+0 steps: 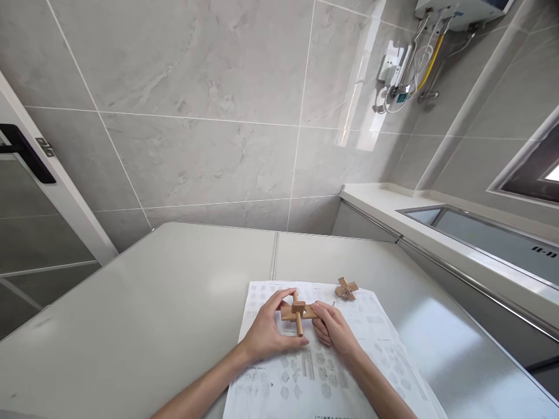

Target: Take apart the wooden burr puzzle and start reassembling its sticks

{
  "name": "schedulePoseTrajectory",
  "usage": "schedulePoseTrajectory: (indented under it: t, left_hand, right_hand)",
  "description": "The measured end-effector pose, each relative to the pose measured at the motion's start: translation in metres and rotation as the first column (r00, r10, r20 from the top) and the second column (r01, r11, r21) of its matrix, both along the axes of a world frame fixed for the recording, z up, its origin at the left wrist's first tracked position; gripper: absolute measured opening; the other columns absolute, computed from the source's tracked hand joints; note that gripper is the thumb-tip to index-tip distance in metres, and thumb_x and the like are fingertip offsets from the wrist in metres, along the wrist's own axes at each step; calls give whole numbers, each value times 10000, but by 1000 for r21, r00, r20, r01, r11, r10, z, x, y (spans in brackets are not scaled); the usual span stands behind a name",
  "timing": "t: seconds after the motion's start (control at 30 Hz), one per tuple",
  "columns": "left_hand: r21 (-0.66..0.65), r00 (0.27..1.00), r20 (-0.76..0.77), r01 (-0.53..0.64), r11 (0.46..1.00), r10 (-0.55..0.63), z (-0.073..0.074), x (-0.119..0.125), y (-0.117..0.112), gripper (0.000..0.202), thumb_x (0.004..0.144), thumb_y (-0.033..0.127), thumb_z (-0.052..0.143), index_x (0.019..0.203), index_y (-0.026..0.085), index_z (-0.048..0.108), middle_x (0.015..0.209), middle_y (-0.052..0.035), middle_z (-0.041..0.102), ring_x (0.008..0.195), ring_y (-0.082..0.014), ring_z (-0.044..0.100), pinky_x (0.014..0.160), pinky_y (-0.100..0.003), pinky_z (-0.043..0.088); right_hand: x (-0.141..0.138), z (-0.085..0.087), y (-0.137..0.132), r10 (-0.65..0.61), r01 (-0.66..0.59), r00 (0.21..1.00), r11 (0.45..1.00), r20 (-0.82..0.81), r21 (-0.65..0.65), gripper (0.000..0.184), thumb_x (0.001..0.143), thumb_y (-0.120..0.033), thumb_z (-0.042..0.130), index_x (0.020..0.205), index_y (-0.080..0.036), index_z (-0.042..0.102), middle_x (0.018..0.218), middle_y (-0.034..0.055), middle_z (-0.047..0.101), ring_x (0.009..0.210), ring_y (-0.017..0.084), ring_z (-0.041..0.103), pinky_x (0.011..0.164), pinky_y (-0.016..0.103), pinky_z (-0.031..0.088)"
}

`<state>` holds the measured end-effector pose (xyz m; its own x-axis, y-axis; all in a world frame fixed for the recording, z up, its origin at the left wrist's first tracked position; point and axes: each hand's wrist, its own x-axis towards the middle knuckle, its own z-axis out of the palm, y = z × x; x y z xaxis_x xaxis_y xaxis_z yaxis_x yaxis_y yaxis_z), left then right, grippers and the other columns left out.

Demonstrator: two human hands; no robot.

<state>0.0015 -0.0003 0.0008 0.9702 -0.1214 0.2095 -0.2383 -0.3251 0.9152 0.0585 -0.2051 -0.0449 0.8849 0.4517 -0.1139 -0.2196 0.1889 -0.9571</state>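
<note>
A wooden cross-shaped puzzle point(298, 313) of interlocked sticks rests on a printed instruction sheet point(323, 372). My left hand point(268, 329) curls round its left end, fingers pinched on the wood. My right hand point(334, 329) grips its right end with closed fingers. A second, smaller wooden puzzle piece point(346, 288) lies on the sheet's far right corner, apart from both hands.
The sheet lies on a pale grey tabletop point(166, 302) against a tiled wall. A counter with a steel sink point(489, 233) runs along the right. A door with a black handle point(26, 154) stands at left. Pipes and a wall socket point(393, 67) hang above.
</note>
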Motion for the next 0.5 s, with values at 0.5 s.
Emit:
schedulePoseTrajectory:
  t: [0.5]
  left_hand:
    - [-39, 999, 2, 35, 999, -35, -5, 0, 2, 911, 671, 349, 1016, 1475, 312, 588, 1449, -95, 641, 1215, -310, 675, 1128, -493, 531]
  right_hand:
    - [-3, 3, -1, -16, 17, 1000, 999, -23, 47, 584, 880, -698, 757, 658, -251, 454, 490, -105, 365, 437, 79, 246, 432, 244, 243]
